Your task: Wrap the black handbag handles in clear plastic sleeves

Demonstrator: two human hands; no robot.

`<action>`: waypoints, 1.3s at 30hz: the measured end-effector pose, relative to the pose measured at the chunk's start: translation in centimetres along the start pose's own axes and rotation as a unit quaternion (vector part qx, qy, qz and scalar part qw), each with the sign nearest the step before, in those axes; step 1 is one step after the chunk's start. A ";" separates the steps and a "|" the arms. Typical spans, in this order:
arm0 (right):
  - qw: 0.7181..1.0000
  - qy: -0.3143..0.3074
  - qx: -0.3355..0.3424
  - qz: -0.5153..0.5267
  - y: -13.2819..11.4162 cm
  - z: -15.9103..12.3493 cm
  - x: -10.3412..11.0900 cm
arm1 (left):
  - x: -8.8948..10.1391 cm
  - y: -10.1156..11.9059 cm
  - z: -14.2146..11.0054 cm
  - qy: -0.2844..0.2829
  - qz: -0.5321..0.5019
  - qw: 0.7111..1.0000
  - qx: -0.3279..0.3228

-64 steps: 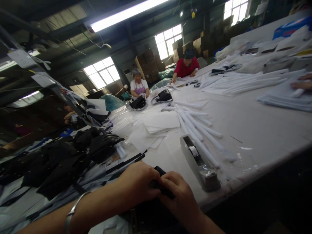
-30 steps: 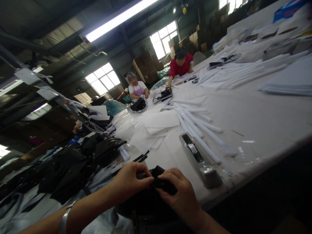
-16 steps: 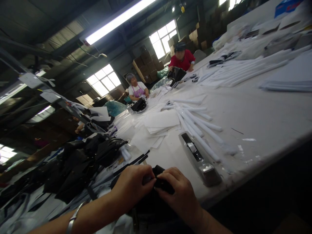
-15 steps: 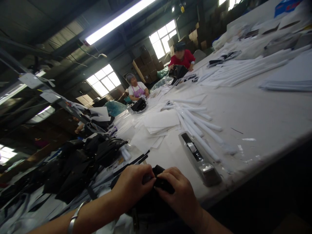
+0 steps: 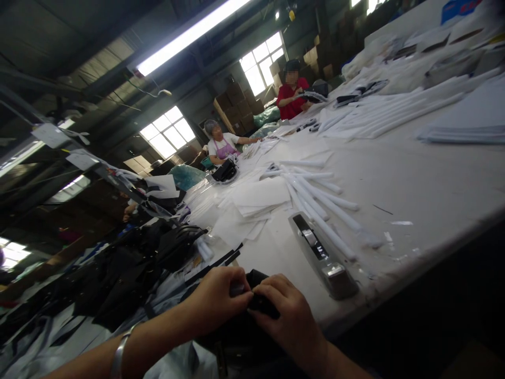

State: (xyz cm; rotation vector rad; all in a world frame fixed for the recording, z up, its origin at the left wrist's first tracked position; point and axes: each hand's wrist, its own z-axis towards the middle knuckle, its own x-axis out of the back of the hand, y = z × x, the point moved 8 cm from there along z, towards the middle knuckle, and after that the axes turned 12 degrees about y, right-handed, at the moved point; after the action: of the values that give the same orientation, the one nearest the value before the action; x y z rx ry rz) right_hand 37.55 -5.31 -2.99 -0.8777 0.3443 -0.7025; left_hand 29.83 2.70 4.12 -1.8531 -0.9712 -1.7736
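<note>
At the near edge of the table, my left hand and my right hand meet on a black bag. Thumb and fingers of my left hand pinch the bag's upper edge. My right hand grips the same edge just beside it, fingertips almost touching the left ones. A dark flap of the bag stands up behind the fingers. Most of the bag lies in shadow below my hands, with a small brass-coloured fitting faintly visible. What exactly lies between the fingertips is hidden.
A grey tape dispenser stands right of my hands. White rolled tubes and white sheets lie beyond it. Black bags are heaped at left. Two people work at the far side. The table edge runs along the right.
My hands stay pinched on the bag's edge, shifting only slightly. Across the table, the person in red has lifted a black bag and moved it right; the person in the apron now stretches out an arm.
</note>
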 end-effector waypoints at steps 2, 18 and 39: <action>1.000 -0.001 -0.001 -0.002 0.0 -0.1 -0.1 | -0.1 0.2 0.0 0.014 0.041 0.999 -0.020; 0.999 -0.010 -0.049 -0.015 1.3 -0.2 0.3 | 0.6 -1.4 -0.7 -0.010 -0.110 0.993 0.035; 0.963 -0.116 -0.240 0.043 2.5 0.1 1.1 | -1.4 -1.6 -1.6 0.085 -0.103 0.989 -0.066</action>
State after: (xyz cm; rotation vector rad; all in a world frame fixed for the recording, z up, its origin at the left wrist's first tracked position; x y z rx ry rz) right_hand 39.46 -4.93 -4.89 -1.3851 0.3457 -0.4316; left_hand 27.64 2.41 2.62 -1.6927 -1.0327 -2.1274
